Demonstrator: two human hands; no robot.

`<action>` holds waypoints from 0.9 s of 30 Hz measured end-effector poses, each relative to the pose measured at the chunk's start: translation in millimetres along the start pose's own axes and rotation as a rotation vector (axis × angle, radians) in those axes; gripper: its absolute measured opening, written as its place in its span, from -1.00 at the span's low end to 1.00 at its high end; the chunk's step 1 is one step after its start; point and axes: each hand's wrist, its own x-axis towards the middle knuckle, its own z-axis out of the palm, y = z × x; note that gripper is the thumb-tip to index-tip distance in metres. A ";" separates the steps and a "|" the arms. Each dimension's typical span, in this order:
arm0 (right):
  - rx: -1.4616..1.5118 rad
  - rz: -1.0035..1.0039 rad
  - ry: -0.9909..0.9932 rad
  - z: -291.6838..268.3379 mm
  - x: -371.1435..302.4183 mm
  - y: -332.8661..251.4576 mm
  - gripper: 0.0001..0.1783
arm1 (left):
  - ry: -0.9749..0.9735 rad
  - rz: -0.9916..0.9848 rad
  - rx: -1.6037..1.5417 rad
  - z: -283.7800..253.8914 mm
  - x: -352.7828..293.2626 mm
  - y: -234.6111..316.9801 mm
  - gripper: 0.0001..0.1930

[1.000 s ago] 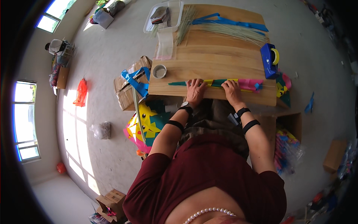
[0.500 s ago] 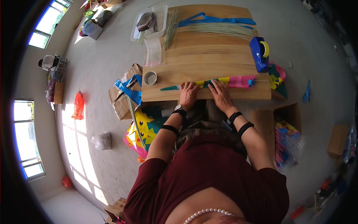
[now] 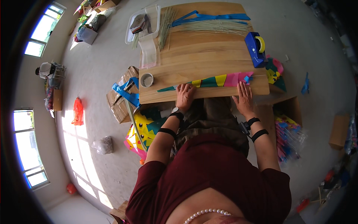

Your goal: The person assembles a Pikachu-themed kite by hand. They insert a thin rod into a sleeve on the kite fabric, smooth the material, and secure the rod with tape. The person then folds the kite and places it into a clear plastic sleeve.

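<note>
On the wooden table's [image 3: 201,56] near edge lies a long, narrow folded kite [image 3: 220,80] in green, yellow and pink. Its thin tip points left, and a small blue piece sits at the wide pink end. My left hand [image 3: 185,96] rests on the kite towards its tip, fingers lying over it. At the pink end, my right hand [image 3: 244,99] lies flat with fingers stretched, the fingertips on or beside the kite's lower edge; exact contact is unclear.
Pale thin sticks [image 3: 216,27] and blue strips [image 3: 231,16] lie at the far side, beside a clear plastic tray [image 3: 158,22]. A blue tape dispenser [image 3: 256,54] stands right, a tape roll [image 3: 147,80] left. Cardboard boxes [image 3: 121,97] flank the table.
My right hand has slid right along the kite to its pink end, uncovering the yellow and green middle. My left hand stays near the tip, shifted slightly left with the view.
</note>
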 end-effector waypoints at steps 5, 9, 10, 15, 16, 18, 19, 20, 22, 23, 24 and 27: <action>0.001 -0.037 0.099 -0.7 3.8 -14.9 -0.19 | -0.019 0.021 0.014 3.0 -3.5 -1.4 -0.70; 0.034 -0.302 0.049 -9.9 41.2 -79.7 -0.15 | -0.020 0.022 0.037 2.3 -4.8 -6.6 -0.69; 0.034 -0.339 0.044 -10.4 51.7 -91.7 -0.15 | -0.017 0.021 0.033 2.5 -3.8 -6.0 -0.69; 0.064 -0.295 -0.075 14.4 73.3 -95.3 -0.10 | -0.041 0.048 -0.004 -2.5 0.4 -6.6 -0.70; 0.079 -0.294 -0.067 20.5 73.5 -93.2 -0.08 | -0.055 0.057 0.006 -4.5 1.3 -8.1 -0.70; 0.072 -0.291 -0.083 20.4 72.6 -93.1 -0.08 | -0.089 0.101 0.023 -11.2 5.6 -6.3 -0.70; 0.069 -0.288 -0.090 20.6 73.1 -93.0 -0.08 | -0.104 0.138 0.035 -15.9 9.5 -8.2 -0.70; 0.049 -0.281 -0.087 23.4 72.6 -91.1 -0.10 | -0.118 0.178 0.044 -20.1 14.5 -7.2 -0.70; 0.008 -0.267 -0.081 29.8 72.1 -88.6 -0.13 | -0.230 0.203 0.043 -23.5 20.9 -7.9 -0.69; -0.008 -0.268 -0.079 30.2 71.5 -89.7 -0.14 | -0.285 0.209 0.046 -25.0 22.5 -8.4 -0.68; -0.023 -0.270 -0.077 30.6 71.0 -90.5 -0.14 | -0.284 0.247 0.068 -26.0 25.6 -7.3 -0.72; -0.018 -0.267 -0.061 30.8 70.0 -91.2 -0.15 | -0.346 0.269 0.124 -22.6 30.2 -6.0 -0.76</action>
